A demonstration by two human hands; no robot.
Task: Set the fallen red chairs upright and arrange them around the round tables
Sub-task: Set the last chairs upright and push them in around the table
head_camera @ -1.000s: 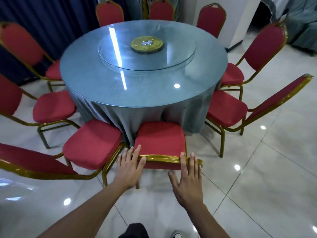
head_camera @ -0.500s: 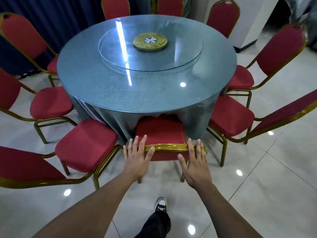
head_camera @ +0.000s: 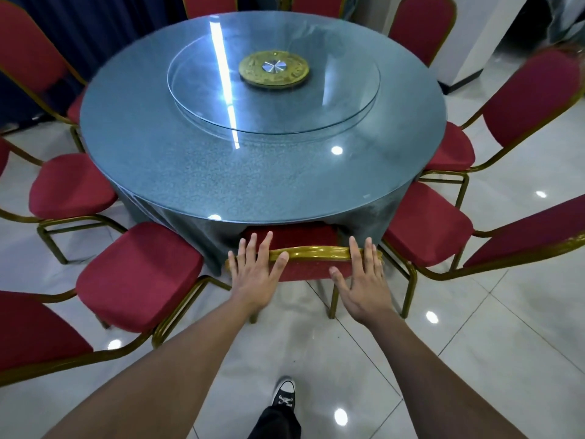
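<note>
Chair in hand: the red padded chair with the gold-painted metal frame [head_camera: 289, 239] stands upright directly ahead of the person, its seat mostly tucked under the overhanging cloth of the bench.
Bench: round glass-topped bench draped in grey-blue cloth [head_camera: 196, 172], carrying a clear glass turntable [head_camera: 332, 99] with a round brass hub [head_camera: 273, 69] at its centre.
Left hand: the left hand [head_camera: 254, 274] lies flat over the left end of the chair's gold top rail [head_camera: 316, 251], fingers [head_camera: 264, 245] straight and spread, reaching past the rail toward the seat, thumb on the rail; nothing is gripped.
Right hand: the right hand [head_camera: 364, 285] lies flat over the right end of the same rail, fingers straight and slightly apart, thumb out toward the middle; again a press, not a grip.
Key relation: the rail runs left to right across the view, crosswise to both forearms, and the chair lies straight forward of the fingers, between them and the bench.
Nearer hand: neither; the two hands sit about evenly on either end of the rail.
Chair's heading: the seat faces the centre of the bench, the backrest toward the person.
Likely step: pushing the chair in; it looks nearly home, so a short even shove should do.
Risk: uneven pressure could skew it toward the neighbouring red chairs, left [head_camera: 139, 274] and right [head_camera: 427, 223], which stand just beside it.
</note>
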